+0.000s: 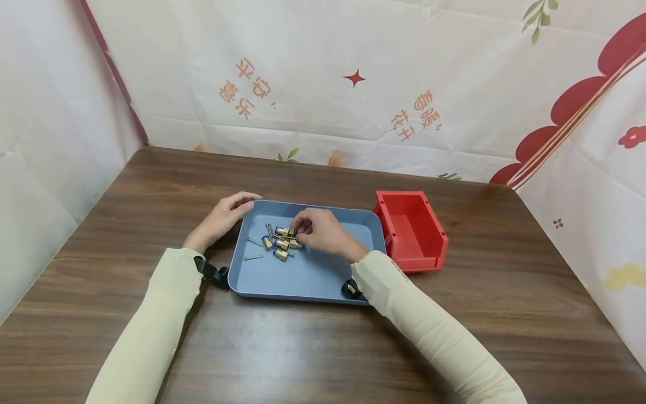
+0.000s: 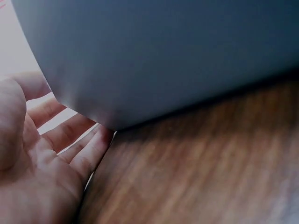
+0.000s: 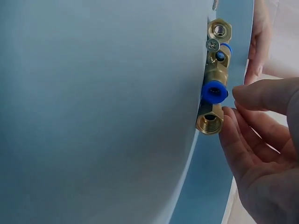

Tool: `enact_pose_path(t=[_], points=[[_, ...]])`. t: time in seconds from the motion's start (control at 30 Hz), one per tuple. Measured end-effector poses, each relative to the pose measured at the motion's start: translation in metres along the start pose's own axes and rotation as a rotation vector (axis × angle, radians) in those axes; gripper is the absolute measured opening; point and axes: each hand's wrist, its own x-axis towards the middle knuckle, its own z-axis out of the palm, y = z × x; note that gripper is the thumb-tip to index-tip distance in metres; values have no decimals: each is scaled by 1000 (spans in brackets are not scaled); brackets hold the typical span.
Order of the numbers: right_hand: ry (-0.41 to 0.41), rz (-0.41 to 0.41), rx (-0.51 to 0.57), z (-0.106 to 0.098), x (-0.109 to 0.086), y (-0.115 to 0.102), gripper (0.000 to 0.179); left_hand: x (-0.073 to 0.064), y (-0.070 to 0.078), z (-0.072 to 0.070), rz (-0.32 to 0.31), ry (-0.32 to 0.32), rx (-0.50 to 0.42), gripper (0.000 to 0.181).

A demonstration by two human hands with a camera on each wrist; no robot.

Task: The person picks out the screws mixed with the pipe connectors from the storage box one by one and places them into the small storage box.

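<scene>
A blue-grey tray (image 1: 313, 280) holds several brass push-in fittings (image 1: 281, 255) with blue collars, in a loose heap with several screws (image 1: 254, 257). My right hand (image 1: 323, 231) reaches in from the right, its bent fingers and thumb at the heap's right side. In the right wrist view, the thumb and fingertips of that hand (image 3: 266, 135) are beside a brass fitting (image 3: 210, 122), slightly apart, with nothing visibly pinched. My left hand (image 1: 219, 220) rests at the tray's far left corner. Its loosely extended fingers (image 2: 70, 133) touch the outer wall.
Against the tray's right side stands a red open-front bin (image 1: 411, 235). Both lie on a dark wooden table (image 1: 282, 348). A printed white cloth (image 1: 323, 78) hangs behind and at the sides. Black wrist cameras (image 1: 350, 289) sit low, close to the tray.
</scene>
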Motion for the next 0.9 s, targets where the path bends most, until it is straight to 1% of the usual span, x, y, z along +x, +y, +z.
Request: enact_pose_path(t=[0.17, 0.37, 0.53, 0.7, 0.9], points=[[2, -13, -3, 4, 0, 3, 17, -2, -3, 1, -25, -7, -9, 37], [8, -63, -13, 6, 1, 6, 14, -3, -6, 2, -22, -5, -9, 38], [4, -57, -26, 7, 1, 9, 12, -2, -7, 3, -18, -14, -12, 38], [-11, -67, -77, 5, 2, 10, 10, 0, -6, 3, -21, -16, -27, 37], [-16, -87, -117, 3, 6, 9, 7, 1, -3, 0, -24, 1, -22, 37]])
